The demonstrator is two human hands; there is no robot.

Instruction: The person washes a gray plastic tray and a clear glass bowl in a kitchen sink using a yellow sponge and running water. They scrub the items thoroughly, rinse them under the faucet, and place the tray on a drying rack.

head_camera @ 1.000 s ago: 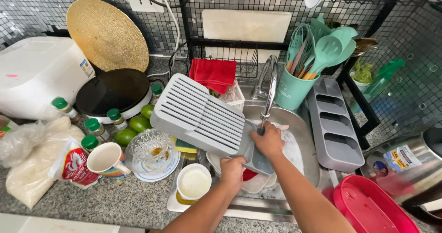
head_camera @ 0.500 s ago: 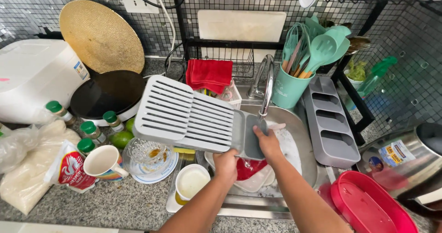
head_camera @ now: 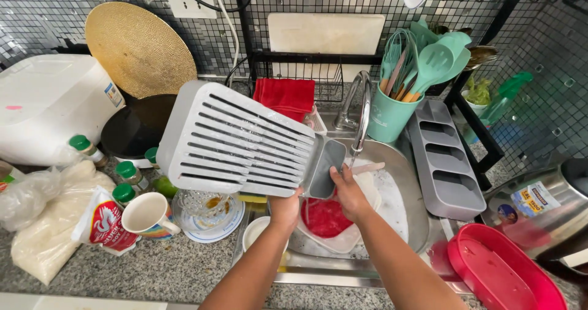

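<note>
From the head camera, your left hand (head_camera: 285, 207) and right hand (head_camera: 347, 192) both clamp the near right end of a grey slatted drying rack (head_camera: 236, 141), fingers closed on its dark grey spout end; the rack is tilted up over the sink (head_camera: 409, 190), its wide end reaching left above the counter.

Look at the containers first. In the sink under your hands lies a white container with a red lid (head_camera: 326, 218) in it, and suds cover the basin to the right. A white bowl (head_camera: 256, 231) sits at the sink's near left edge. Left of that, a glass dish (head_camera: 202, 204) stands on a patterned plate, with a white mug (head_camera: 147, 215) beside it, empty as far as you can see. Far right of the tap (head_camera: 361, 111), a teal cup (head_camera: 388, 115) holds teal spatulas, a whisk and wooden handles. A grey cutlery tray (head_camera: 445, 163) lies along the sink's right rim, its compartments empty. Near right is a red tub (head_camera: 505, 273), and beyond it a steel kettle (head_camera: 539, 203).

Around the rack: green-capped bottles (head_camera: 127, 171) and limes sit under its left edge, partly hidden by it. A black pan (head_camera: 138, 126), a white appliance (head_camera: 46, 105) and a round gold mat (head_camera: 139, 48) stand far left, bags of white grain (head_camera: 46, 230) near left. A red cloth (head_camera: 283, 96) hangs behind the rack.
</note>
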